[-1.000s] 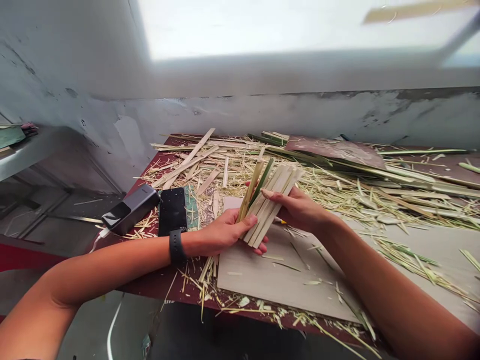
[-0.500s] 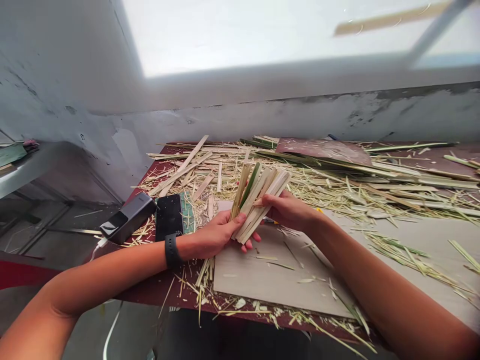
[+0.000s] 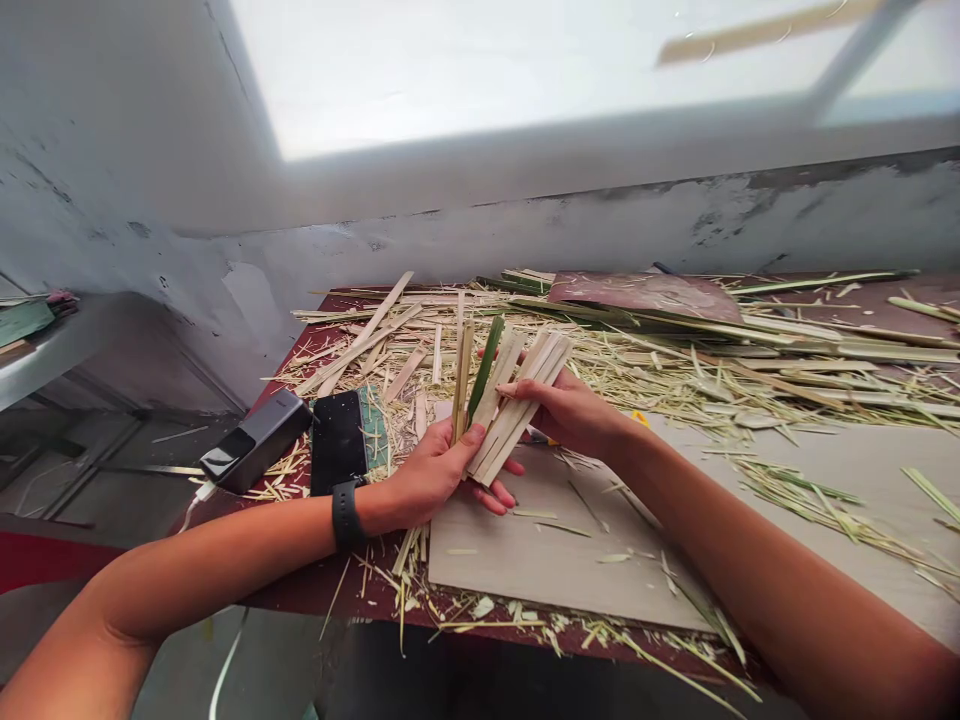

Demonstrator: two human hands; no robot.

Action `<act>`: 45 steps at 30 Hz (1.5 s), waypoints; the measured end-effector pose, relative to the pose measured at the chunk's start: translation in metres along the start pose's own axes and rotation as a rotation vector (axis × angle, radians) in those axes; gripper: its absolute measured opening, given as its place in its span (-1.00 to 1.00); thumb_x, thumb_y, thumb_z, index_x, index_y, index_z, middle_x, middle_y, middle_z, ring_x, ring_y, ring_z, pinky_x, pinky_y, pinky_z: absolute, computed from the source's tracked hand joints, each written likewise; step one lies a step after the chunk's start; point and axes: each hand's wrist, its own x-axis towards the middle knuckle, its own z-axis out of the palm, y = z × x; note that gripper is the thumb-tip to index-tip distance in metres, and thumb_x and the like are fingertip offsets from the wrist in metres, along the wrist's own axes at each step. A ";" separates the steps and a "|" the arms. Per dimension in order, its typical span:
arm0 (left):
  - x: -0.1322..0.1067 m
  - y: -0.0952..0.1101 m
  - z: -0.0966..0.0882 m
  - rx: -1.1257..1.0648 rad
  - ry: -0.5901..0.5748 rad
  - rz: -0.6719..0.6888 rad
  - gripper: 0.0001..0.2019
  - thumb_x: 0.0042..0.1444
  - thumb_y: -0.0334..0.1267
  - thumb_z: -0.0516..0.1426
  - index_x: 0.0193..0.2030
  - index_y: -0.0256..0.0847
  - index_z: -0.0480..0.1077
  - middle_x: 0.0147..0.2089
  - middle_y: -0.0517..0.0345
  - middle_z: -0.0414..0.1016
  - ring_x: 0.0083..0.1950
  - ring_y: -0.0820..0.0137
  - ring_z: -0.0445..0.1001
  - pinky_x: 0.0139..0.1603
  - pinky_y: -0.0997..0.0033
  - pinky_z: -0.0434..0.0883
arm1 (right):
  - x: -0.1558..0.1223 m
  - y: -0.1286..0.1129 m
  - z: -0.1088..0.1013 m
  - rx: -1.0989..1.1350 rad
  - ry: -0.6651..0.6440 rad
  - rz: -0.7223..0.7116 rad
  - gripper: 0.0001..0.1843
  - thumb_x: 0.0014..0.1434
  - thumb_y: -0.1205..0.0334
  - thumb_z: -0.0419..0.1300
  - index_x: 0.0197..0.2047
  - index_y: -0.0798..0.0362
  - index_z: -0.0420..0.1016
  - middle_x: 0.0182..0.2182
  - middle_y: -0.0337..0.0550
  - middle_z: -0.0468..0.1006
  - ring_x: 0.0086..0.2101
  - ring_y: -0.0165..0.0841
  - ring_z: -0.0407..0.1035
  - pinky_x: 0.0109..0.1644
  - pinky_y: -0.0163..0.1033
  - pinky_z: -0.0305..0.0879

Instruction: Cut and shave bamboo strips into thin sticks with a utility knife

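From my remote seat, the largest thing I see is the dark red desk (image 3: 311,585), strewn across its far half with shavings (image 3: 667,385). On its near side lies a pale board (image 3: 510,565), lightly littered. Left of that, a grey box (image 3: 259,440) with a white cable sits just beside a black phone (image 3: 339,440).

Both hands meet above the board's left end, around one fan of strips. My left hand (image 3: 439,470) grips the lower ends, thumb across the front, some fingertips showing beneath. My right hand (image 3: 577,410) pinches the wide pale strips (image 3: 517,420) higher up, thumb over their face.

The relation I judge decisive is the angle within the fan: the pale strips' long axis runs from lower left to upper right, toward the right hand, while the narrow tan strips (image 3: 463,370) stand nearly straight away from me, nearer the left. Smallest, the green strip (image 3: 487,365) leans between these groups, its lower end by the left thumb.
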 end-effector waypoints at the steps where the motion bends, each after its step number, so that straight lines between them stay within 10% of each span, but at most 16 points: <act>1: 0.000 0.001 0.000 -0.001 0.001 -0.003 -0.45 0.35 0.18 0.21 0.15 -0.31 0.34 -0.16 -0.07 0.68 -0.37 0.35 0.68 -0.41 0.40 0.63 | 0.000 0.000 0.000 0.000 0.001 0.001 -0.48 -0.02 -0.03 0.56 -0.08 0.02 0.56 -0.37 -0.22 0.56 -0.44 -0.41 0.42 -0.48 -0.32 0.38; 13: -0.003 0.001 0.007 0.033 0.065 0.038 -0.42 0.28 0.22 0.26 0.10 -0.29 0.35 -0.11 -0.07 0.68 -0.32 0.37 0.70 -0.29 0.39 0.66 | 0.001 0.004 0.001 -0.074 0.089 -0.110 -0.52 0.09 -0.15 0.52 -0.28 0.06 0.48 -0.46 -0.22 0.49 -0.49 -0.43 0.35 -0.49 -0.30 0.27; 23: -0.010 0.021 0.015 0.342 -0.046 -0.016 -0.40 0.26 0.43 0.11 -0.20 -0.15 0.24 -0.57 0.43 0.22 -0.66 0.62 0.07 -0.64 0.53 0.03 | -0.010 -0.002 0.018 0.051 -0.141 -0.089 -0.31 0.13 -0.18 0.49 0.20 -0.09 0.42 0.03 -0.03 0.65 -0.14 -0.25 0.57 -0.24 -0.21 0.49; 31: -0.012 0.017 0.014 0.423 -0.141 -0.001 -0.39 0.22 0.38 0.20 -0.08 -0.21 0.30 -0.48 0.34 0.29 -0.54 0.56 0.24 -0.54 0.53 0.22 | -0.021 -0.013 0.042 0.214 -0.218 -0.262 -0.52 0.26 -0.11 0.40 -0.38 -0.03 0.24 -0.61 -0.41 0.32 -0.53 -0.46 0.28 -0.39 -0.28 0.30; 37: -0.017 0.001 0.013 0.404 0.244 0.272 -0.38 0.29 0.27 0.21 0.24 -0.16 0.29 0.21 -0.10 0.38 0.09 0.29 0.43 -0.35 0.53 0.37 | -0.028 -0.027 0.050 0.258 -0.098 -0.379 -0.48 0.21 -0.07 0.39 -0.48 -0.03 0.16 -0.72 -0.46 0.10 -0.66 -0.51 -0.01 -0.53 -0.32 0.13; 42: -0.017 0.000 0.014 0.407 0.347 0.314 -0.41 0.34 0.30 0.14 0.22 -0.15 0.26 0.07 0.01 0.45 -0.25 0.47 0.40 -0.30 0.43 0.36 | -0.019 -0.004 0.043 0.054 -0.117 -0.277 -0.59 0.07 -0.02 0.50 -0.29 -0.01 0.40 -0.52 -0.33 0.45 -0.53 -0.45 0.32 -0.46 -0.29 0.30; 45: -0.016 -0.001 0.014 0.387 0.302 0.351 -0.40 0.31 0.25 0.21 0.25 -0.12 0.25 0.15 -0.06 0.46 0.05 0.29 0.48 0.01 0.29 0.46 | -0.020 0.002 0.044 0.027 -0.119 -0.292 -0.57 0.03 0.00 0.54 -0.19 0.01 0.47 -0.45 -0.32 0.46 -0.47 -0.44 0.35 -0.40 -0.29 0.33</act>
